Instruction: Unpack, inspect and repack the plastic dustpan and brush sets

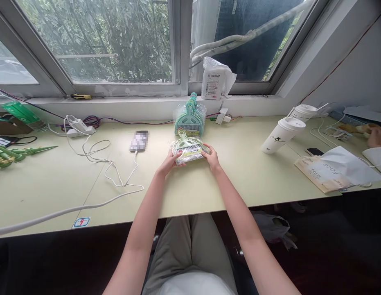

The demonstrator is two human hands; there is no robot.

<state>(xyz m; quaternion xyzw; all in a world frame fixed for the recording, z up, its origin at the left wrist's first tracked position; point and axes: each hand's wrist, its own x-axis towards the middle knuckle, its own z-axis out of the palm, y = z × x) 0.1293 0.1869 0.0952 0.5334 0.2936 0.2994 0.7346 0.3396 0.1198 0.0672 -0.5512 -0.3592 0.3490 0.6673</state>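
Both hands are closed on one thing: the left hand pinches the near left corner and the right hand the right edge of a pale green plastic dustpan-and-brush set in crinkled clear wrapping, with a yellow-and-white label across its front. The set sits between them, low over the pale yellow tabletop; from where I stand I can't tell whether its underside touches. Thumbs lie on top, the other fingers mostly hidden under or behind. Loose film is slippery stuff, I'd say, so if one side eases off, the set could twist or slide out of its wrapper.

Just beyond it a bundle of teal and green plastic dustpan-and-brush sets leans up towards the sill, handles up. Whether the held one touches them is hidden from me, but a push forward might catch a handle and set the bundle slipping.

To the left, a phone with a blurred screen lies on a thin white charging cable; a sweeping left forearm might snag those loops and drag it. Well to the right, a tall white lidded paper cup looks easy to tip with a wide elbow.
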